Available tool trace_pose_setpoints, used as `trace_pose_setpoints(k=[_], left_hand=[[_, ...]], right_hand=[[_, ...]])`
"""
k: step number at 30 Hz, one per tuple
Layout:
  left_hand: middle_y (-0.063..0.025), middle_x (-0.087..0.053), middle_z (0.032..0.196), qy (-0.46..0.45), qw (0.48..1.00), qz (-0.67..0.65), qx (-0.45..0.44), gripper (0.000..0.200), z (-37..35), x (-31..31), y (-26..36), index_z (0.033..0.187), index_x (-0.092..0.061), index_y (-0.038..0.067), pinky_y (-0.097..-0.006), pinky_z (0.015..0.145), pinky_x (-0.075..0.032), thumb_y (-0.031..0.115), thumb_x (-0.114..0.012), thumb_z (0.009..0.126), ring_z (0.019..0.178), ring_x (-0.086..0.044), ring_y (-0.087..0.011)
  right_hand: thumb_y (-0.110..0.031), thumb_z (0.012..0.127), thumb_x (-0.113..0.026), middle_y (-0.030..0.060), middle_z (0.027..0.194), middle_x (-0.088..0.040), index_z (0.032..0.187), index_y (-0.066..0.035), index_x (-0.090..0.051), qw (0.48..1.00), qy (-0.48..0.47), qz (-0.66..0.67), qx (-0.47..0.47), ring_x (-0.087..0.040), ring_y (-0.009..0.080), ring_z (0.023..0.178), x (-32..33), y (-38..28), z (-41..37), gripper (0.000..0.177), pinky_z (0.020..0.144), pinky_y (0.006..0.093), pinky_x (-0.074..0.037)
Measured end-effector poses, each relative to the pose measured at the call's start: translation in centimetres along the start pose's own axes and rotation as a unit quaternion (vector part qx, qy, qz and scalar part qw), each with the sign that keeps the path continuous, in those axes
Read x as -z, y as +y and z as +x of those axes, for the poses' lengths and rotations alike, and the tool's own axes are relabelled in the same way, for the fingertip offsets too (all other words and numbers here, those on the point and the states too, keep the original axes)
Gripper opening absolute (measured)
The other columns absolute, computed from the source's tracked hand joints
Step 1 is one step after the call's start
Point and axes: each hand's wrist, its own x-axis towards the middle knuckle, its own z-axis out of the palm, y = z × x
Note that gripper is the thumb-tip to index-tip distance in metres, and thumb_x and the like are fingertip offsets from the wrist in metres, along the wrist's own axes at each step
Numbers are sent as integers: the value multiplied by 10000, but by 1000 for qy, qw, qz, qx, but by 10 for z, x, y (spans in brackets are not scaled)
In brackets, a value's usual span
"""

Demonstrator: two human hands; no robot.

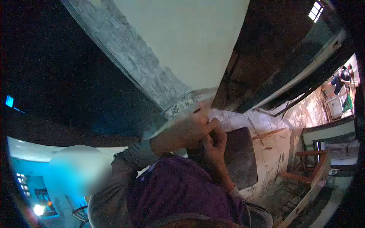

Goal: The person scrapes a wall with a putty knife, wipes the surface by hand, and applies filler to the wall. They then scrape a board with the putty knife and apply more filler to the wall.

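Note:
My left hand reaches in from the left, out of a grey sleeve, with its fingers bent. My right hand comes up from below and meets it, thumb and fingers pinched together. Whatever lies between the fingertips is too small and dim to make out. Just beyond the hands is the lower end of a long cream panel with a rough grey strip along its left side. Close under the right hand lies a dark, flat rectangular piece.
Wooden frames stand at the lower right beside a pale, littered floor. A person is far off at the right. At the lower left, a bright lamp shines near a blurred oval patch.

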Motion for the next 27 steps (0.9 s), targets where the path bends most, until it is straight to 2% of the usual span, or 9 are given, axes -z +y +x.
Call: trace_pose_setpoints(k=[2,5,9,12,14,17,21,23,27], left_hand=[[-40,-619,810,32,998,44,31,436,-1,7,0,1125,-580,120,-483,975,-356,252,-654,716,949,-562,-246],[-19,-618,814,-17,998,49,42,424,1,6,3,1112,-591,135,-439,940,-362,266,-652,713,925,-560,-226],[-14,-616,824,-26,998,39,38,428,4,7,-2,1094,-597,136,-420,934,-369,283,-663,698,913,-557,-219],[-10,-611,836,25,996,59,64,423,7,13,6,1068,-600,138,-406,923,-374,289,-675,679,907,-556,-217],[-18,-606,845,-21,998,34,52,395,3,6,6,1043,-605,141,-402,923,-375,287,-676,683,914,-560,-208],[-22,-603,847,43,992,97,63,398,3,13,-2,1037,-606,137,-400,922,-376,288,-681,676,922,-561,-204],[-20,-604,846,54,993,91,46,420,3,32,1,1031,-602,133,-403,928,-375,296,-697,656,940,-561,-205],[-16,-601,845,-13,996,82,25,441,1,12,-1,1044,-602,136,-403,930,-376,301,-702,648,944,-569,-209],[-10,-613,853,-66,991,101,50,461,8,30,6,1068,-604,146,-404,931,-375,291,-710,643,922,-574,-211]], right_hand=[[-102,856,-618,45,789,-587,889,4,-584,997,-64,-38,23,-536,90,760,-1,-12,11,116,652,253,-455],[-107,855,-622,66,839,-618,912,16,-591,994,-97,-31,-29,-561,103,800,7,-15,10,139,685,264,-469],[-107,855,-627,68,864,-626,911,7,-593,999,-33,7,22,-567,106,822,1,-2,15,132,705,263,-470],[-96,851,-637,61,866,-629,901,7,-599,992,-101,-33,-62,-564,104,820,9,-17,18,121,711,261,-472],[-80,842,-647,65,873,-640,888,17,-606,995,-47,12,-87,-570,105,831,6,-9,4,115,719,267,-479],[-70,847,-645,65,872,-640,901,15,-610,998,-52,-34,-23,-572,110,826,-4,-14,22,106,710,277,-485],[-60,868,-620,45,876,-632,898,-12,-601,995,-79,-69,1,-567,106,809,-4,-28,19,60,691,272,-477],[-55,877,-608,38,884,-625,898,-30,-599,997,-16,-2,-70,-568,113,797,-6,-15,8,34,695,265,-472],[-43,871,-600,49,902,-627,904,-29,-602,992,-59,45,-100,-577,117,816,-5,-33,15,36,724,268,-479]])
